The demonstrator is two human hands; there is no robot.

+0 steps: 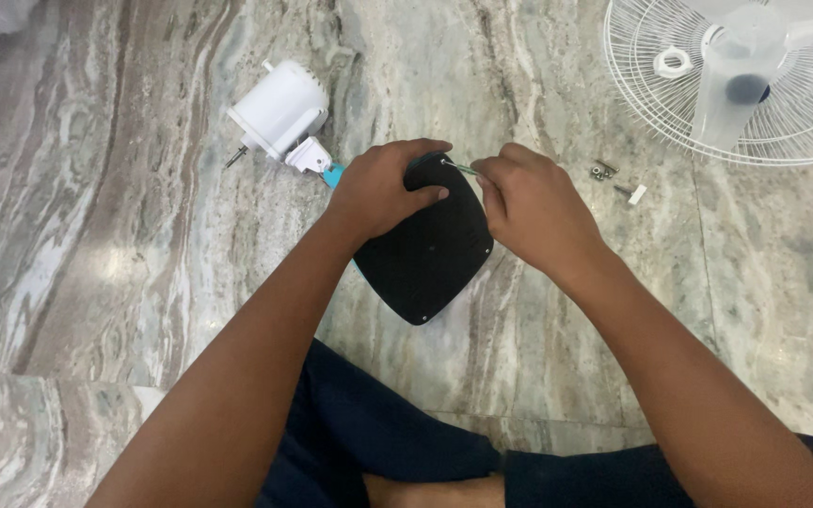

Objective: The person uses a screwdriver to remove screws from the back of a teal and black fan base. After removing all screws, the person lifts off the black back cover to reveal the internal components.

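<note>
Sitting on a grey-veined marble floor (pixel 124 282), a person grips a flat black rounded plastic base plate (pixel 430 259) with both bare hands. The plate lies on the floor just ahead of the person's dark-trousered legs (pixel 378 442), its long axis running from the near edge up and slightly left toward its far end, which points at a white cylindrical plastic motor housing (pixel 279 108). That housing lies on its side at the upper left, its thin metal shaft (pixel 234 157) aimed down and left, and a white bracket with a blue piece at its lower end reaches the plate's far edge.

The left hand (pixel 383 188) rests over the plate's far left corner, fingers curled and pressing on its top surface, thumb laid across the black face. The right hand (pixel 529 207) is closed in a fist around a slim metal tool (pixel 460 167), whose tip points left onto the plate's far edge, close to the left hand's fingertips.

Right of the hands, a few small metal screws (pixel 603 170) and a small white plastic piece (pixel 637 195) lie loose on the floor. Beyond them, at the upper right, a white wire fan guard (pixel 642 103) rests flat with a translucent fan blade (pixel 736 85) on it.
</note>
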